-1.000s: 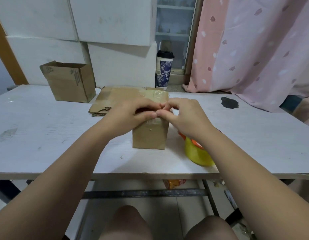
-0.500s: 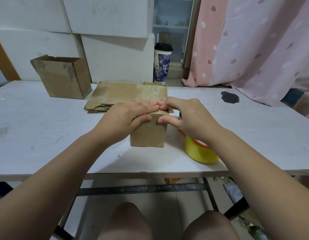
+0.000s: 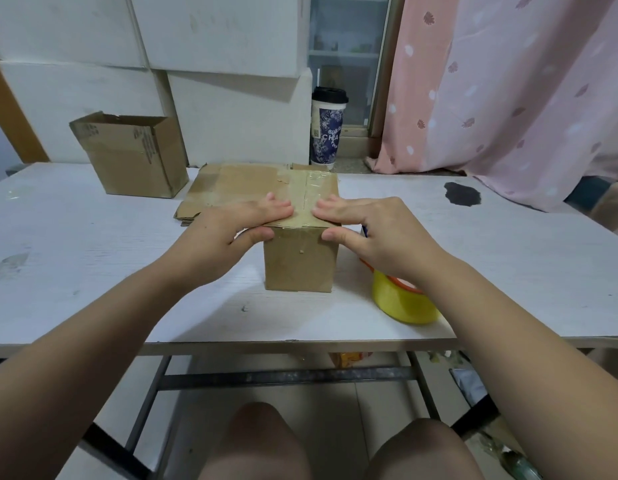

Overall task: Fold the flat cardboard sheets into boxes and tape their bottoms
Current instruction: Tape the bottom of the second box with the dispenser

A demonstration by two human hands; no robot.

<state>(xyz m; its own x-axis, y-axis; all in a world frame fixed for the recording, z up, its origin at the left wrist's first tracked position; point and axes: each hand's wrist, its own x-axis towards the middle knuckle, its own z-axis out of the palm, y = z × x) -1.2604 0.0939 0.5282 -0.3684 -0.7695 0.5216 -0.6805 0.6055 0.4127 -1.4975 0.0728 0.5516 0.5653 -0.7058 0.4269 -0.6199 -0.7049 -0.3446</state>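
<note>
Well, from the head view I see the box standing mid-surface, taped seam up; my left grip and right grip press its top with straight fingers (thumbs against the front face), yellow tape roll just beside

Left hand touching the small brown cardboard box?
Touching. Head view: left hand rests fingers on top of the small brown cardboard box, thumb against its front.
</note>
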